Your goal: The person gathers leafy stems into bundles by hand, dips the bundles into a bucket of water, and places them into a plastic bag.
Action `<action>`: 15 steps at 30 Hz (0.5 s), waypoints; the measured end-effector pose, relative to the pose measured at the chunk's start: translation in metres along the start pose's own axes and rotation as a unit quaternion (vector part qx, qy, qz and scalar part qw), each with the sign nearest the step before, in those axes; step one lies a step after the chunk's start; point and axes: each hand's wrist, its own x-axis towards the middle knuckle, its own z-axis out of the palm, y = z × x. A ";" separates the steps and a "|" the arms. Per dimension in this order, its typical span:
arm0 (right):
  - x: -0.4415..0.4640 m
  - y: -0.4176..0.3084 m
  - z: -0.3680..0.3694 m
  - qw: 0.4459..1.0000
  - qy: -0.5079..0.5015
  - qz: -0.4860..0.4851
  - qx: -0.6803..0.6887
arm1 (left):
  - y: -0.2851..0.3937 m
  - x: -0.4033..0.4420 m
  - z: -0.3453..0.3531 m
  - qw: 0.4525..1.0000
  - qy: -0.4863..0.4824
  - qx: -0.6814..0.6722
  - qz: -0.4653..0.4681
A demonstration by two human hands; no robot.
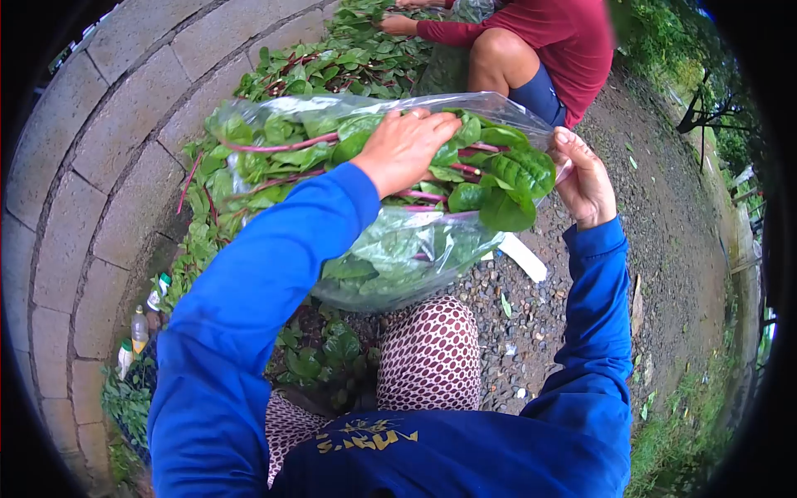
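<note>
A clear plastic bag lies across my lap, filled with Malabar spinach, green leaves on purple-red stems. My left hand rests flat on top of the greens, fingers stretched out toward the right. Leaves and stems show at the bag's mouth on the right side. There my right hand pinches the edge of the clear plastic between thumb and fingers, holding it up and away from the leaves. The part of the bag's bottom beneath the greens is hidden.
More cut greens are heaped beyond the bag, by a crouching person in a red sleeve. Stone blocks curve along the left. Bottles stand at lower left. A white strip lies on the gravel.
</note>
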 end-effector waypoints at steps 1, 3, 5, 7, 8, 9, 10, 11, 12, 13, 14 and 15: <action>0.012 0.001 -0.005 1.000 0.004 -0.004 0.026 | 0.001 0.009 0.001 1.000 -0.019 0.020 -0.015; 0.055 -0.002 -0.036 0.997 0.029 -0.004 0.074 | 0.002 0.021 -0.003 0.998 -0.031 0.036 -0.045; 0.074 -0.003 -0.039 0.996 0.056 -0.026 0.060 | -0.001 0.015 -0.014 0.998 0.018 0.056 -0.034; 0.087 -0.004 -0.042 0.997 0.062 -0.043 0.032 | 0.005 -0.009 -0.048 0.993 0.091 0.059 -0.040; 0.090 -0.002 -0.042 0.997 0.055 -0.046 0.027 | 0.005 -0.024 -0.069 0.988 0.132 0.069 -0.045; 0.092 0.001 -0.043 0.997 0.049 -0.048 0.023 | 0.005 -0.038 -0.094 0.977 0.149 0.088 -0.127; 0.095 0.003 -0.046 0.998 0.033 -0.055 0.012 | 0.001 -0.055 -0.112 0.958 0.165 0.108 -0.209; 0.090 0.007 -0.037 0.997 0.030 -0.061 0.021 | -0.019 -0.074 -0.120 0.938 0.179 0.139 -0.263; 0.082 0.009 -0.027 0.997 0.025 -0.068 0.028 | -0.043 -0.089 -0.127 0.913 0.195 0.170 -0.316; 0.077 0.011 -0.021 0.996 0.038 -0.086 0.009 | -0.062 -0.101 -0.132 0.890 0.177 0.145 -0.395; 0.066 0.012 -0.007 0.994 0.057 -0.095 0.002 | -0.079 -0.110 -0.136 0.859 0.158 0.118 -0.472; 0.064 0.014 -0.010 0.994 0.043 -0.103 -0.011 | -0.089 -0.118 -0.140 0.849 0.127 0.095 -0.503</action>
